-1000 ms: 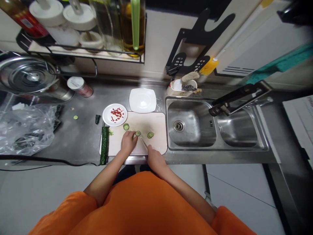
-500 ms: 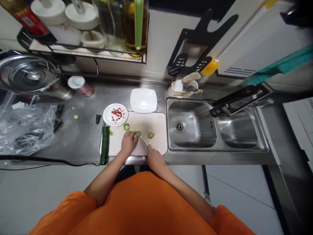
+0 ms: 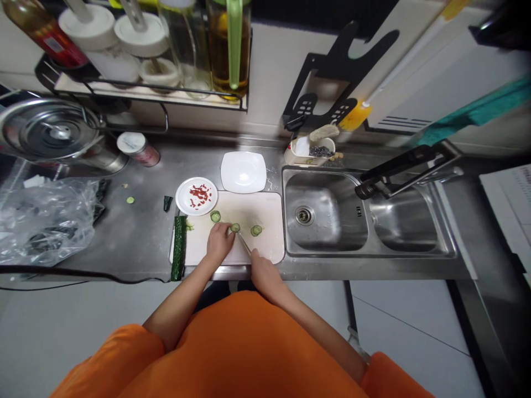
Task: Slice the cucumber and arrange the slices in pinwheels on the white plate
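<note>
White plastic, by the look of it, makes up the cutting board (image 3: 267,207) near the middle of the steel surface (image 3: 141,237), and the work on it seems partly done. Cucumber slices already lie in three small groups: left slices (image 3: 215,216) towards the far side, right slices (image 3: 256,230), and middle slices (image 3: 235,227) between them, at the tip of the knife (image 3: 245,242). The right hand (image 3: 266,275) has its fingers wrapped around the knife's handle. The left hand (image 3: 219,243) has its fingers drawn together at the left edge of the middle slices; whether they pinch them or only steady them, I cannot tell. The red pieces (image 3: 199,194) look finished, gathered on the round plate (image 3: 181,203) at the board's far left corner. What seems left is the bulk of the cucumber (image 3: 178,249), lying whole in width along the board's left edge. A dark green end piece (image 3: 167,203) sits apart on the surface, left of the round plate. Whether the middle slices are being cut further is too small to make out.
</note>
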`<move>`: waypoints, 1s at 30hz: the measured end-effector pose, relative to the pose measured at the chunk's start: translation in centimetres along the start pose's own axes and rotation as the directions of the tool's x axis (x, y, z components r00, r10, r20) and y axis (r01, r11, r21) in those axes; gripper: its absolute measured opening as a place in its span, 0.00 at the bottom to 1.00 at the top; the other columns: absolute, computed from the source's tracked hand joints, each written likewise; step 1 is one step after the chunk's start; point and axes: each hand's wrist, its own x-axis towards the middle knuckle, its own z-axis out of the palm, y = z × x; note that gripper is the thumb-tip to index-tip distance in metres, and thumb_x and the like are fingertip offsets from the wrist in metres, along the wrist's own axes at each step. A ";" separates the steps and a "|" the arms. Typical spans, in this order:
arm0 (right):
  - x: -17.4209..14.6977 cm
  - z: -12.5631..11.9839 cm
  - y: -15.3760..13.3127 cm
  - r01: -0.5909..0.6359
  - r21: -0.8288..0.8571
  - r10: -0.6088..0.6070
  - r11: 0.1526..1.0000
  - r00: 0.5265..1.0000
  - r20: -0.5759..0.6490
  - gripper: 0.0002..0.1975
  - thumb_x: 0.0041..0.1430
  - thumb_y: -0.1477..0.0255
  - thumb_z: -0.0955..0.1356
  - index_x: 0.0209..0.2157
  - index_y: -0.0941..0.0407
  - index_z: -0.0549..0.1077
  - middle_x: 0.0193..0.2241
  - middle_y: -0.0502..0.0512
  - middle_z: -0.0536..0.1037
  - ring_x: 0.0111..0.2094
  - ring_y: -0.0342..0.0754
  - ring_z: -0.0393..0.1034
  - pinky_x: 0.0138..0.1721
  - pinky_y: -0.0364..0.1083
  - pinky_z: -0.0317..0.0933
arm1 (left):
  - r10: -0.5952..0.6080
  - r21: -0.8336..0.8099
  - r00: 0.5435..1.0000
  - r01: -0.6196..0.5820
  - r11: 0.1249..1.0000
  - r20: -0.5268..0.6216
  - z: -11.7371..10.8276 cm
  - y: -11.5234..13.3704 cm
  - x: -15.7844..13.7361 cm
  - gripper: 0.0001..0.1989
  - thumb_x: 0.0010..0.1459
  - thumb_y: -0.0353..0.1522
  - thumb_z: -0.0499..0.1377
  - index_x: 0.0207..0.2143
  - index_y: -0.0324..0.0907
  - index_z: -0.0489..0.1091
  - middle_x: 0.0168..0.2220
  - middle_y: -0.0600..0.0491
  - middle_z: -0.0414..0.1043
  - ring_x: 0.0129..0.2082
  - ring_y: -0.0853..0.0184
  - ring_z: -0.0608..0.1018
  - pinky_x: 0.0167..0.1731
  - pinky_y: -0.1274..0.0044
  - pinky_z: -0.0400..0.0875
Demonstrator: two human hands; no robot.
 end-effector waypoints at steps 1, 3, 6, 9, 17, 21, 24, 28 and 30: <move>-0.2 0.1 0.3 -0.009 0.011 0.008 1.000 1.000 0.014 0.19 0.56 0.84 0.57 0.49 0.61 0.58 0.38 0.65 0.75 0.43 0.54 0.71 0.38 0.46 0.60 | 0.001 -0.001 1.000 -0.001 1.000 0.001 0.0 0.1 0.1 0.10 0.52 0.30 0.57 0.38 0.41 0.71 0.38 0.48 0.71 0.41 0.62 0.73 0.44 0.71 0.67; -0.7 0.2 0.9 -0.021 0.035 0.020 0.999 0.999 0.031 0.17 0.56 0.82 0.58 0.48 0.59 0.58 0.37 0.64 0.75 0.43 0.55 0.71 0.37 0.46 0.59 | -0.001 -0.008 1.000 0.001 1.000 0.007 -0.2 0.4 0.2 0.07 0.51 0.30 0.57 0.35 0.41 0.70 0.36 0.49 0.72 0.39 0.62 0.73 0.43 0.72 0.67; -1.1 0.3 1.6 -0.028 0.074 0.026 0.997 0.999 0.035 0.15 0.59 0.80 0.57 0.48 0.58 0.59 0.37 0.63 0.75 0.43 0.54 0.70 0.38 0.47 0.58 | -0.054 -0.053 0.998 0.057 0.997 0.044 -0.6 0.8 0.3 0.04 0.52 0.32 0.57 0.31 0.43 0.70 0.29 0.53 0.72 0.32 0.66 0.73 0.38 0.75 0.66; -1.2 0.4 1.9 -0.030 0.094 0.028 0.995 0.999 0.018 0.16 0.60 0.79 0.56 0.49 0.58 0.59 0.38 0.63 0.75 0.44 0.54 0.70 0.38 0.47 0.57 | -0.184 -0.163 0.982 0.189 0.968 0.049 -1.7 0.7 0.7 0.07 0.52 0.36 0.57 0.31 0.43 0.71 0.26 0.56 0.72 0.27 0.69 0.72 0.33 0.78 0.65; -1.2 0.8 2.1 -0.039 0.092 0.033 0.995 0.997 0.067 0.26 0.50 0.79 0.64 0.52 0.59 0.57 0.40 0.62 0.74 0.43 0.56 0.69 0.37 0.46 0.57 | -0.443 -0.191 0.891 0.421 0.887 -0.094 -5.0 -0.9 2.8 0.10 0.49 0.36 0.58 0.33 0.41 0.73 0.26 0.55 0.73 0.27 0.68 0.73 0.34 0.77 0.66; -1.2 0.6 2.0 -0.043 0.097 0.037 0.994 0.998 0.058 0.24 0.51 0.80 0.62 0.52 0.59 0.57 0.39 0.62 0.74 0.44 0.55 0.69 0.37 0.46 0.56 | -0.298 0.017 0.944 0.304 0.953 -0.144 -5.1 -1.3 2.6 0.10 0.51 0.35 0.56 0.35 0.41 0.73 0.32 0.50 0.74 0.34 0.63 0.74 0.38 0.73 0.66; -1.3 0.3 1.8 -0.054 0.096 0.046 0.994 0.996 0.077 0.23 0.53 0.82 0.61 0.52 0.59 0.58 0.39 0.62 0.74 0.44 0.54 0.69 0.37 0.46 0.56 | -0.201 0.091 0.965 0.218 0.972 -0.172 -4.8 -0.9 2.6 0.12 0.53 0.35 0.55 0.37 0.40 0.73 0.36 0.46 0.74 0.37 0.61 0.73 0.40 0.71 0.66; -1.4 0.3 1.4 -0.048 0.084 0.042 0.995 0.997 0.066 0.21 0.53 0.84 0.59 0.50 0.59 0.58 0.39 0.63 0.75 0.43 0.55 0.70 0.37 0.46 0.58 | -0.012 0.020 1.000 0.012 1.000 0.006 -3.6 1.7 3.7 0.11 0.54 0.34 0.56 0.38 0.40 0.73 0.36 0.48 0.74 0.38 0.63 0.74 0.43 0.73 0.66; -1.3 0.4 1.3 -0.046 0.067 0.044 0.997 0.998 0.043 0.21 0.53 0.84 0.59 0.50 0.60 0.59 0.38 0.64 0.76 0.43 0.56 0.71 0.37 0.47 0.59 | 0.069 0.029 0.984 -0.075 0.997 0.162 -2.4 3.7 4.5 0.11 0.52 0.33 0.57 0.38 0.40 0.74 0.37 0.48 0.75 0.39 0.63 0.74 0.43 0.74 0.66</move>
